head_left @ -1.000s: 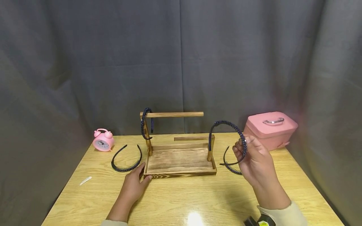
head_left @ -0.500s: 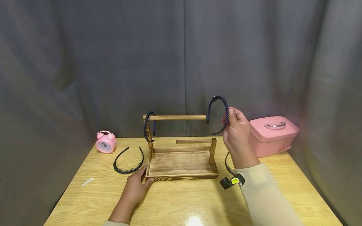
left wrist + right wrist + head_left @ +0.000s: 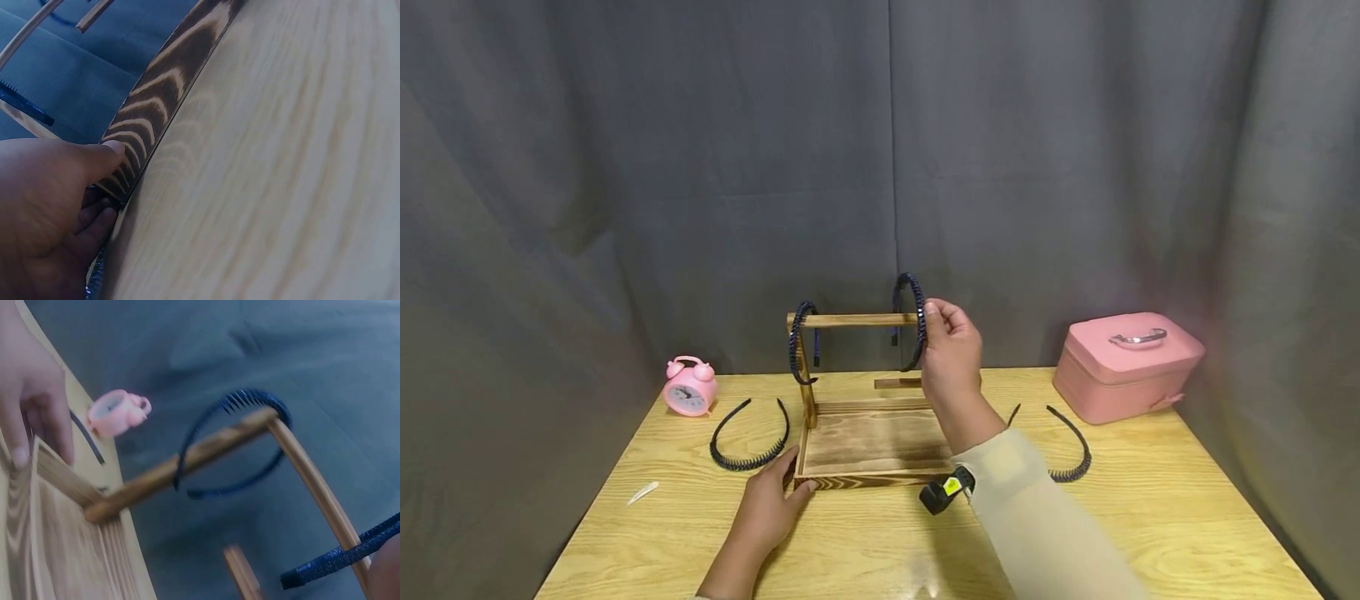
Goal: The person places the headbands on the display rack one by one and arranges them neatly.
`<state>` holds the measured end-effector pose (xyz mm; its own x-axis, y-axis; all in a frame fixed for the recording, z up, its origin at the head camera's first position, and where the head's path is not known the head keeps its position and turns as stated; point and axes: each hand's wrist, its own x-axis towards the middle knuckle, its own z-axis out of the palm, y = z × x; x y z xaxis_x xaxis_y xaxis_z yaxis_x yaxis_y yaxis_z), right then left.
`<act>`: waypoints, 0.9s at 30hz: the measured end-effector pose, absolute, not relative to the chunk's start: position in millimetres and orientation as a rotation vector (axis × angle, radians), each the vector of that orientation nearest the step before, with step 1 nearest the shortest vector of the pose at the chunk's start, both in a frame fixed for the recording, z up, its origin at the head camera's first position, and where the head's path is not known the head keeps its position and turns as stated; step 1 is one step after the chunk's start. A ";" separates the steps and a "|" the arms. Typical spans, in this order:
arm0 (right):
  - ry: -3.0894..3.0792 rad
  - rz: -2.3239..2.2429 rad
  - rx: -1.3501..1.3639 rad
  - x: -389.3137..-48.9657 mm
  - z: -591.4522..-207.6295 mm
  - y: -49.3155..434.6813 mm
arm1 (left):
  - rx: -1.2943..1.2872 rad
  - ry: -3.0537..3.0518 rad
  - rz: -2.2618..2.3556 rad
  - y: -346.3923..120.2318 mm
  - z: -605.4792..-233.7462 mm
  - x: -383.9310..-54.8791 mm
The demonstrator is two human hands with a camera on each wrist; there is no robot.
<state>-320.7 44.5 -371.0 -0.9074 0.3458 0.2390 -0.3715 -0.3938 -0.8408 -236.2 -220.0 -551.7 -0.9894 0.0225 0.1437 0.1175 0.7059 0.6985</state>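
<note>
My right hand [image 3: 953,354] pinches a dark blue, toothed headband [image 3: 919,293] between thumb and fingers. This headband loops around the free right end of the upper bar [image 3: 857,320] of a wooden stand [image 3: 876,481]. Another dark headband [image 3: 794,346] hangs near the bar's left end, also seen in the right wrist view as a toothed headband [image 3: 234,484]. My left hand [image 3: 767,508] grips the front left corner of the stand's tray. In the left wrist view its thumb [image 3: 103,161] presses the grained front wall. My right forearm hides part of the tray's right side.
One dark headband [image 3: 747,462] lies on the table left of the stand, another [image 3: 1078,450] right of it, partly hidden. A pink alarm clock [image 3: 690,390] and white hair clip [image 3: 643,492] are at left. A pink case [image 3: 1127,367] stands at back right. A lower bar [image 3: 891,384] shows behind.
My right hand has carried the headband leftward from the right side, and its loop now surrounds the upper bar's right end. The left hand keeps its grip on the tray corner.
</note>
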 end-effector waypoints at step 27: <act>-1.791 2.176 -0.041 -319.3 -393.0 -63.1 | -0.150 -2.746 -1.104 -223.2 -557.8 -238.0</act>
